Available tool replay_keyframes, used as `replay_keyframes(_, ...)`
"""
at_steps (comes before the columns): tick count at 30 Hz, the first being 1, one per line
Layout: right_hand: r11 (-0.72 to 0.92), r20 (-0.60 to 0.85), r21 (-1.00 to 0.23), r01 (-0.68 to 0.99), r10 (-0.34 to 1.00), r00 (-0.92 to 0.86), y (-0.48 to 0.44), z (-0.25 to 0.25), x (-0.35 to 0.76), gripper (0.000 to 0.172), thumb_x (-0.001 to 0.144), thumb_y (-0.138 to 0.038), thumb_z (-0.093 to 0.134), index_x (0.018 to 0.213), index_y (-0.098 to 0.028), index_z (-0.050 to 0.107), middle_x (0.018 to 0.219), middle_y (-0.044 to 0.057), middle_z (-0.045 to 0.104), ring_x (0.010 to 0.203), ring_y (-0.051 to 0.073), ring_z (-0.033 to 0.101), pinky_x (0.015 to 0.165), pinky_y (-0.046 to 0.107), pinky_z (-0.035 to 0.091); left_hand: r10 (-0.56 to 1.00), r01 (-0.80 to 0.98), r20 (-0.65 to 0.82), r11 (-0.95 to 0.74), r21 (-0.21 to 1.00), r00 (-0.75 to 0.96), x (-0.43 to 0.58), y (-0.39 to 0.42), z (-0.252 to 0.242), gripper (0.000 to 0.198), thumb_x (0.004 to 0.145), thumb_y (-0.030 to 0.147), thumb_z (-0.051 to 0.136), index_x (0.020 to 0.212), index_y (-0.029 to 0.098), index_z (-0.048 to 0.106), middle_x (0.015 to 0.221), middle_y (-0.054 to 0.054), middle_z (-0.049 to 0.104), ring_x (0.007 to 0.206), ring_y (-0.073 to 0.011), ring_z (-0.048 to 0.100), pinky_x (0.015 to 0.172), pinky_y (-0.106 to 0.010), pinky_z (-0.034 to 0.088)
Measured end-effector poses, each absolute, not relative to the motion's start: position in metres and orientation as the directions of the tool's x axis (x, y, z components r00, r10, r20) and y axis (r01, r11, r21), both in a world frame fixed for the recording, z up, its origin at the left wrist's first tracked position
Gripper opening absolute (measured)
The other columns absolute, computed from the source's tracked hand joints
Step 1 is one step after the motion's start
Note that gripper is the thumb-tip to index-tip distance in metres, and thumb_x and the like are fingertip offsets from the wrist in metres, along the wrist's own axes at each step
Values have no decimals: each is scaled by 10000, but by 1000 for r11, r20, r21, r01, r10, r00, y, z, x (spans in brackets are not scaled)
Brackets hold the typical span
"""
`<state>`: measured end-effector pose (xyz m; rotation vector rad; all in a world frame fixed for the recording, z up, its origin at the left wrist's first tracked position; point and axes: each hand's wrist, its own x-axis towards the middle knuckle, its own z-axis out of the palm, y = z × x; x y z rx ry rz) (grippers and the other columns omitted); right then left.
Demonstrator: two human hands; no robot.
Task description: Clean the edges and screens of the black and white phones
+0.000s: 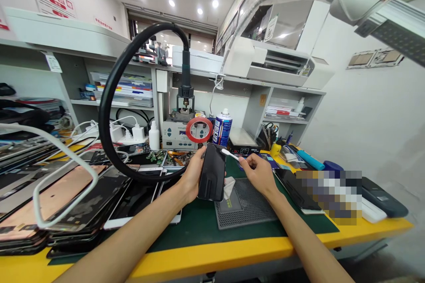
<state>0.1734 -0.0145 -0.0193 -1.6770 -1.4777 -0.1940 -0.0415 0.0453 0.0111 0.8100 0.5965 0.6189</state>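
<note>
My left hand [191,176] grips a black smartphone [212,172] by its left edge and holds it tilted upright above the green mat. My right hand [258,172] pinches a white cotton swab [229,154], whose tip touches the phone's top right corner. A crumpled white tissue [229,185] lies just behind the phone on a grey gridded work pad [245,208].
Piles of phone screens and back panels [66,203] cover the left of the yellow-edged bench [232,252]. A thick black hose [109,97] loops up to a machine [181,132]. Red tape roll [199,129], spray can [222,126], white bottle [153,135] and tools stand behind.
</note>
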Motion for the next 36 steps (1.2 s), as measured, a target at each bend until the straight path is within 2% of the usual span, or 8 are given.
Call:
replay_keyframes(6, 68, 611, -501, 863, 734, 297, -15, -19, 174, 420, 918, -542, 510, 651, -220, 472, 578, -8, 533, 556, 160, 490, 538, 278, 290, 699, -242, -263, 535, 810, 665, -43, 45, 8, 571, 889, 644, 475, 1066, 141, 681, 862, -146, 747, 758, -310, 725, 657, -400, 594)
replay_keyframes(14, 44, 641, -497, 867, 692, 332, -13, -20, 176, 429, 908, -550, 524, 638, -223, 453, 555, -15, 515, 537, 158, 475, 534, 277, 287, 684, -239, -247, 533, 812, 686, -42, 42, 10, 590, 915, 635, 432, 1072, 121, 676, 848, -160, 745, 726, -315, 725, 637, -408, 596)
replay_keyframes(19, 30, 641, -513, 858, 678, 360, -12, -20, 176, 435, 901, -556, 526, 625, -229, 447, 544, -13, 510, 528, 162, 466, 532, 278, 286, 675, -234, -244, 536, 811, 697, -41, 44, 9, 617, 893, 657, 459, 1086, 114, 677, 890, -170, 746, 748, -332, 724, 709, -459, 598)
replay_keyframes(22, 26, 647, -536, 844, 655, 391, -12, -19, 175, 440, 883, -555, 548, 602, -231, 449, 533, -8, 517, 519, 166, 462, 532, 281, 282, 676, -216, -256, 531, 820, 691, -41, 44, 9, 617, 900, 650, 448, 1098, 113, 678, 890, -168, 747, 741, -330, 726, 673, -444, 602)
replay_keyframes(25, 10, 654, -577, 817, 605, 454, -12, -18, 176, 430, 871, -555, 559, 606, -229, 470, 554, 0, 547, 533, 170, 478, 555, 283, 302, 682, -210, -278, 541, 815, 677, -41, 43, 9, 603, 899, 635, 465, 1100, 109, 680, 877, -163, 746, 746, -321, 729, 631, -409, 604)
replay_keyframes(30, -42, 648, -666, 745, 463, 605, -10, -18, 187, 380, 896, -537, 502, 686, -221, 511, 678, 21, 615, 651, 192, 552, 642, 294, 366, 715, -179, -288, 500, 847, 637, -42, 43, 8, 582, 873, 626, 537, 1144, 129, 671, 950, -164, 742, 825, -323, 731, 662, -392, 611)
replay_keyframes(36, -76, 591, -753, 653, 357, 723, -7, -21, 207, 200, 880, -392, 493, 854, -206, 561, 829, 54, 668, 770, 219, 605, 693, 314, 416, 738, -104, -318, 463, 880, 595, -39, 36, 17, 613, 917, 619, 458, 1245, 127, 620, 1044, -193, 724, 881, -361, 725, 704, -474, 611)
